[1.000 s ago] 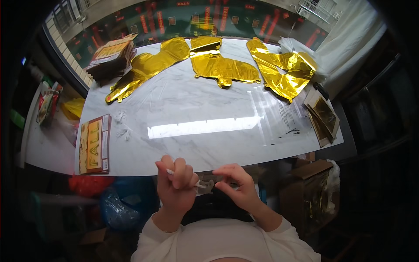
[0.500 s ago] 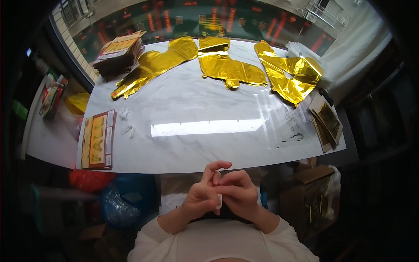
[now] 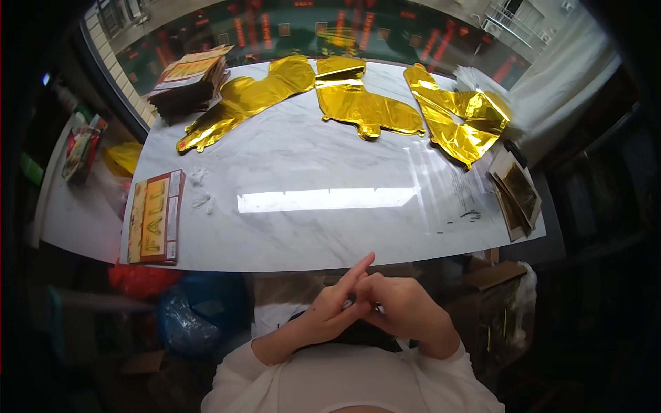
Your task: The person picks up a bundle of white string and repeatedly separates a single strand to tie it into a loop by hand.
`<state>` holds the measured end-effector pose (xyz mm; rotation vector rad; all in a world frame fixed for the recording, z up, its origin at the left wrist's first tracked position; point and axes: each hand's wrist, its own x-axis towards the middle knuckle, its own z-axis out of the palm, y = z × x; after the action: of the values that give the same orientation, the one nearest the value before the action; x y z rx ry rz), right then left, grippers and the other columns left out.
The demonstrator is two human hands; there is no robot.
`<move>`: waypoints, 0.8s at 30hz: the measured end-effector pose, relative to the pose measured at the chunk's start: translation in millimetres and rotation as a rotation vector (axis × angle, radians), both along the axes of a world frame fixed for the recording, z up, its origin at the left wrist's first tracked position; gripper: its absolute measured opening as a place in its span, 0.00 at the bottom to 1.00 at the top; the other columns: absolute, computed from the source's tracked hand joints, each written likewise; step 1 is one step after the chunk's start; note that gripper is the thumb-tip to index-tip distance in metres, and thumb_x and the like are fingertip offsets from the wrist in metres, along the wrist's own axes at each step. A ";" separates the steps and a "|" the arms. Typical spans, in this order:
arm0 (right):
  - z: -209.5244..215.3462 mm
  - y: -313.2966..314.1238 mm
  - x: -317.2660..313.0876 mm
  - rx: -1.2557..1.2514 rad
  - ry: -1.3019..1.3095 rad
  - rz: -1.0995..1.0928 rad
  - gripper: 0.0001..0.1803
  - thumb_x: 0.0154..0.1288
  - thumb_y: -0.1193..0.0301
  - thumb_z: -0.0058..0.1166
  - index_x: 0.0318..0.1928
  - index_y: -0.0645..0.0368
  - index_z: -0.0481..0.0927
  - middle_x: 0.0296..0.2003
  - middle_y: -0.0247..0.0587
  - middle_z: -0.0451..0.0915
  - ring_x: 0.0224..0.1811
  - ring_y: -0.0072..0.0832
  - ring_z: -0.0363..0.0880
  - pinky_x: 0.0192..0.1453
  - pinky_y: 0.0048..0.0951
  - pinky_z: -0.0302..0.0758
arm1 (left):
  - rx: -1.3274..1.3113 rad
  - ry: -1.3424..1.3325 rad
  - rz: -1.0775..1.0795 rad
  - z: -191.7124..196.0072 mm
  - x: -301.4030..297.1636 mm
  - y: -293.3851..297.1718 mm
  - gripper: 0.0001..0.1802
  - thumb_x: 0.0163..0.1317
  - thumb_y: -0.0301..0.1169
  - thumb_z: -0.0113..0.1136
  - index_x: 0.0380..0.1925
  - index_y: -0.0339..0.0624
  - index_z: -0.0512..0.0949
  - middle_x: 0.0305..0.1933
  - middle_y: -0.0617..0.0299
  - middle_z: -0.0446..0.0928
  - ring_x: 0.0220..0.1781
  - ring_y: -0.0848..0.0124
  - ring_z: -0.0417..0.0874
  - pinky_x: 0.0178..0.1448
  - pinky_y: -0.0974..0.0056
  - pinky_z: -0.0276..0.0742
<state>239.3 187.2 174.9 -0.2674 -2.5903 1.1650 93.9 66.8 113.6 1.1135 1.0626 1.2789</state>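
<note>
Both hands meet in front of my body, just below the table's near edge. My left hand (image 3: 332, 308) has its index finger stretched forward, while its thumb presses toward the other hand. Curled fingers of my right hand (image 3: 407, 307) lie against the left fingers. A small pale and dark thing (image 3: 349, 300) shows in part between the hands; its kind is hidden. Beyond them, flat gold foil balloons lie along the far side of the white marbled table (image 3: 310, 237): a left one (image 3: 255, 96), a middle one (image 3: 372, 110) and a right one (image 3: 465, 131).
Printed card packages (image 3: 157, 217) lie at the table's left edge, near white scraps (image 3: 201, 199). A taller stack (image 3: 189, 82) stands far left. Clear plastic sleeves (image 3: 441, 186) with small dark bits and brown-gold packets (image 3: 515, 193) lie right. Below are a cardboard box (image 3: 482, 303) and a blue bag (image 3: 206, 310).
My right hand has turned and curled more over the left fingers. The left index finger has straightened forward. The white piece seen below the fingers before is now mostly hidden.
</note>
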 end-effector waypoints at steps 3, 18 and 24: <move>4.1 6.7 4.2 -0.084 0.016 -0.044 0.16 0.59 0.74 0.67 0.41 0.57 0.72 0.29 0.39 0.82 0.30 0.38 0.83 0.34 0.31 0.78 | -0.111 -0.189 -0.134 1.5 -5.7 1.9 0.24 0.76 0.40 0.49 0.63 0.35 0.65 0.53 0.56 0.72 0.51 0.71 0.74 0.57 0.66 0.69; -12.7 10.1 -11.7 0.289 0.534 -0.140 0.14 0.48 0.80 0.67 0.39 0.61 0.85 0.33 0.37 0.86 0.31 0.30 0.83 0.34 0.29 0.79 | -0.205 -0.540 0.090 -2.8 -7.7 2.4 0.14 0.75 0.37 0.52 0.42 0.37 0.79 0.41 0.60 0.80 0.43 0.74 0.78 0.49 0.67 0.76; -31.1 -13.5 -23.4 0.555 0.549 -0.095 0.14 0.47 0.76 0.65 0.39 0.57 0.86 0.38 0.34 0.85 0.41 0.29 0.81 0.41 0.28 0.79 | -0.230 -0.885 0.352 0.3 -2.1 -1.5 0.12 0.75 0.36 0.51 0.44 0.39 0.77 0.43 0.59 0.81 0.44 0.72 0.81 0.51 0.65 0.79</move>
<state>215.8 173.7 143.7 0.0494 -2.2496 0.3722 91.9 65.4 114.0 0.1130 0.6965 1.6408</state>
